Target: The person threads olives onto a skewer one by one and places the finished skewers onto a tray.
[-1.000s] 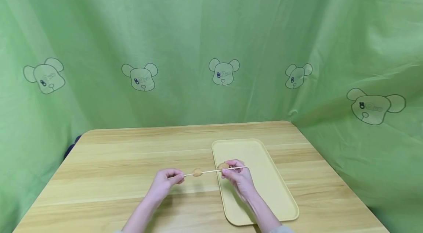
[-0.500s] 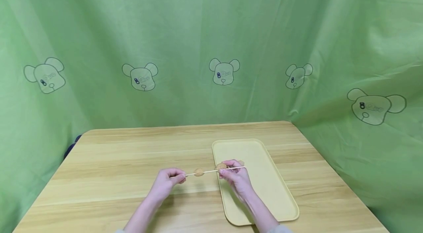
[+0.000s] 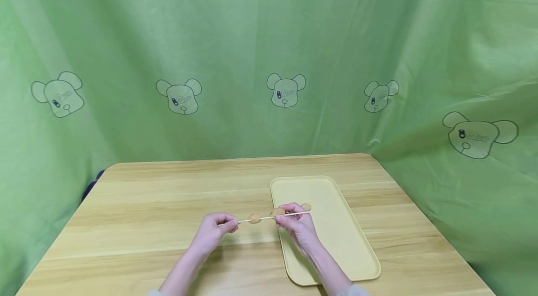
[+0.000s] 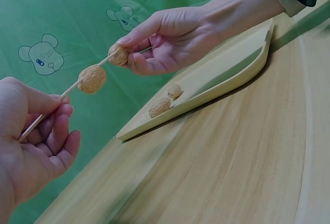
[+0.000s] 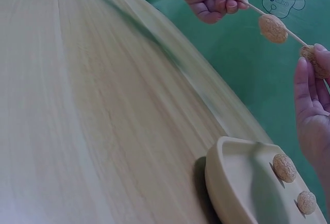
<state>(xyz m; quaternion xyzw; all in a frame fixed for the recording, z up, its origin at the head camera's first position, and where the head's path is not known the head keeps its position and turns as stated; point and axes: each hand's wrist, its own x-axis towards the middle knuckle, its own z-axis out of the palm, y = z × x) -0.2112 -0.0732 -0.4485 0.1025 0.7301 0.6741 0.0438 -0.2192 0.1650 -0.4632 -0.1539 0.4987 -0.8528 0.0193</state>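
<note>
My left hand [image 3: 215, 229] pinches one end of a thin wooden skewer [image 4: 72, 87] between thumb and fingers. Just beyond those fingertips, a brown wrinkled ball [image 4: 92, 79] is threaded on it. My right hand [image 3: 300, 229] pinches a second similar ball [image 4: 118, 54] between thumb and fingers, with the skewer running through it. In the head view, the skewer's far end sticks out past the right fingers. The skewer is held roughly level above the table and the tray's left edge.
A cream rectangular tray [image 3: 340, 244] lies on the wooden table [image 3: 176, 198], below my right hand. Two more brown balls sit in it, a larger one [image 4: 160, 107] and a smaller one [image 4: 175, 91]. A green curtain [image 3: 235, 44] hangs behind and beside the table.
My right hand and its ball have shifted slightly left along the skewer, narrowing the gap between the two balls. My left hand has drifted a little right with the skewer.
</note>
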